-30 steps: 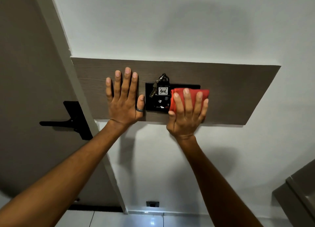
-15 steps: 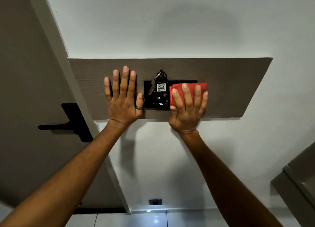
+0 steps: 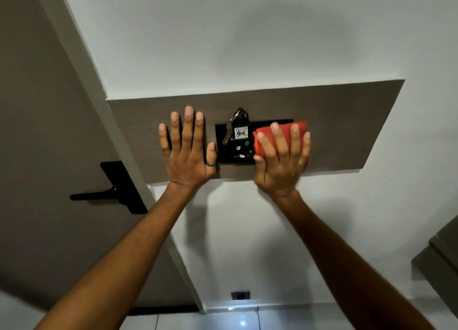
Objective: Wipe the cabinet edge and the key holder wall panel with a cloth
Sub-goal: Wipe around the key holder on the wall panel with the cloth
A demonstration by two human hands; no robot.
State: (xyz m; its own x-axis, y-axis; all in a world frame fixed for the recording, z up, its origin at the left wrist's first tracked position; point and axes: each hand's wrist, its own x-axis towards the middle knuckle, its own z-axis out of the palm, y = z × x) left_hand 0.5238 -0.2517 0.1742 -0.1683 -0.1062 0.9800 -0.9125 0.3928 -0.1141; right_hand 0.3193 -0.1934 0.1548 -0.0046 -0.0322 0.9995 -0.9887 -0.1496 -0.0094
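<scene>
Pressing flat-fingered, the right hand should palm the soft, light red folded cloth centrally; left hand, at its nine o'clock, lies released.

A matt, wood-grain panel carries a smooth black key holder plate. On the plate hang metal keys and a paper tag marked A06. Right of the plate lies soft red cloth, and far below it glossy floor tiles.
</scene>
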